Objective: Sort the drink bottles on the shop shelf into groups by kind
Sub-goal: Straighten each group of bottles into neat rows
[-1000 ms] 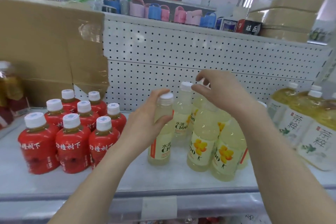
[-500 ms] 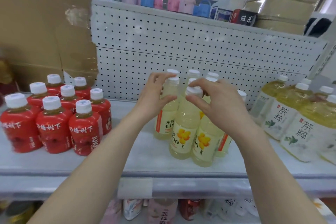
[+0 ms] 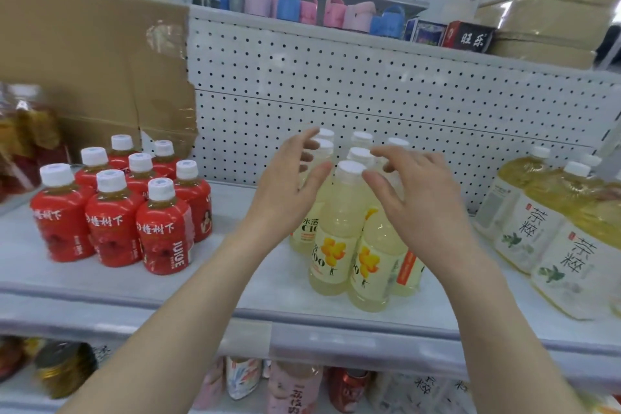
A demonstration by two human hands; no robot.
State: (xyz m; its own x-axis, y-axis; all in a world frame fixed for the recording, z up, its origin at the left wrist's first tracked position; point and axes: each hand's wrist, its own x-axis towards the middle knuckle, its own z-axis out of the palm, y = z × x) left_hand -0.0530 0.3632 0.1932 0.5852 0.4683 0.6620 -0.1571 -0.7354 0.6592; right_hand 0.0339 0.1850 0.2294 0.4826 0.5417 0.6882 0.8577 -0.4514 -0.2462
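Several pale yellow C100 bottles (image 3: 339, 222) with white caps stand bunched in the middle of the white shelf (image 3: 235, 289). My left hand (image 3: 289, 188) hovers at the left side of the bunch, fingers spread, holding nothing. My right hand (image 3: 416, 198) hovers at its right side, fingers apart, also holding nothing. Several squat red juice bottles (image 3: 114, 212) stand grouped at the left. Large yellow tea bottles (image 3: 551, 228) with white labels lean together at the right.
A white pegboard (image 3: 369, 87) backs the shelf, with a cardboard sheet (image 3: 90, 57) taped over its left part. Dark drink bottles (image 3: 23, 134) stand at the far left. Small pink and blue baskets (image 3: 302, 7) line the shelf above. More bottles (image 3: 292, 383) fill the shelf below.
My left hand let go of the C100 bottle it held, which now stands with the others. Both hands have opened beside the bunch.
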